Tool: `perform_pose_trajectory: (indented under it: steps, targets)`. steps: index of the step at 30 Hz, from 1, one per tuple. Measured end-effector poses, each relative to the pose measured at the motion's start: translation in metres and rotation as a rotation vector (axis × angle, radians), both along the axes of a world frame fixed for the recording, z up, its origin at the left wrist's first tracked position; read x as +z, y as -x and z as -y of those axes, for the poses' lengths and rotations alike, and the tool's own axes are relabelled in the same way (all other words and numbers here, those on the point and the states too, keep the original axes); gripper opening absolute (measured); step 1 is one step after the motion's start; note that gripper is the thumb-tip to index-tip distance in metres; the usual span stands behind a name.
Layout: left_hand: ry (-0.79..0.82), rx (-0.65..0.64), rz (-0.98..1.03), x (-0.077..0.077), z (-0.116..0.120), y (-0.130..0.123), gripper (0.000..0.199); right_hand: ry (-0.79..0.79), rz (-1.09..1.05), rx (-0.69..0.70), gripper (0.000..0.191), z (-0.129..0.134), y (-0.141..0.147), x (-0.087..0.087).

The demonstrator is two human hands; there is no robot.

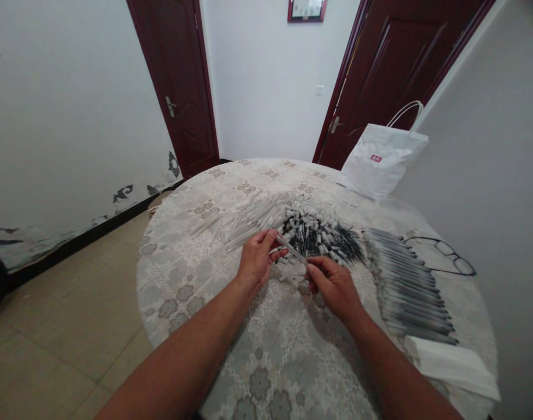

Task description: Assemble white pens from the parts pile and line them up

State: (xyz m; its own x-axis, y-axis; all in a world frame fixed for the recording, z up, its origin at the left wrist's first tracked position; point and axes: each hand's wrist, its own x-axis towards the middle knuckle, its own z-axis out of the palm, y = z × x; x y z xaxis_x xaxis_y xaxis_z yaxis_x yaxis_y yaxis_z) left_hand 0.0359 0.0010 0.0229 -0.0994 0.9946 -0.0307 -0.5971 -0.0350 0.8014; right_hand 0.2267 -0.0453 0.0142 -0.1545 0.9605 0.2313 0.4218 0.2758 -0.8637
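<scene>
Between my two hands a thin, pale pen barrel is held at a slant. My left hand pinches its upper left end with thumb and forefinger. The lower right end is in the fingers of my right hand. Just beyond lies a heap of pen parts: clear-white barrels on the left, small white pieces at the back, and black refills or tips in the middle and right. A row of assembled-looking grey pens lies side by side to the right.
A pair of glasses lies by the pen row, near the right edge. A white folded paper or bag is at the front right. A white carrier bag stands at the back right of the round table, with its patterned cloth.
</scene>
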Motion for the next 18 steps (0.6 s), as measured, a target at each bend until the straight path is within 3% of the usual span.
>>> perform_pose_trajectory:
  steps: [5, 8, 14, 18]
  targets:
    - [-0.041, -0.076, -0.152, 0.004, 0.006, -0.007, 0.036, -0.336, 0.269, 0.014, 0.020, -0.001, 0.002, 0.005]
    - [-0.084, -0.208, -0.303, 0.008, 0.012, -0.012, 0.035, -0.435, 0.402, -0.001, 0.021, -0.004, 0.000, 0.007]
    - [-0.153, -0.269, -0.621, 0.013, 0.017, -0.010, 0.035, -0.435, 0.677, -0.028, 0.015, -0.007, -0.013, 0.023]
    - [-0.182, -0.309, -0.973, 0.011, 0.014, -0.004, 0.036, -0.339, 0.834, -0.052, 0.011, -0.006, -0.045, 0.043]
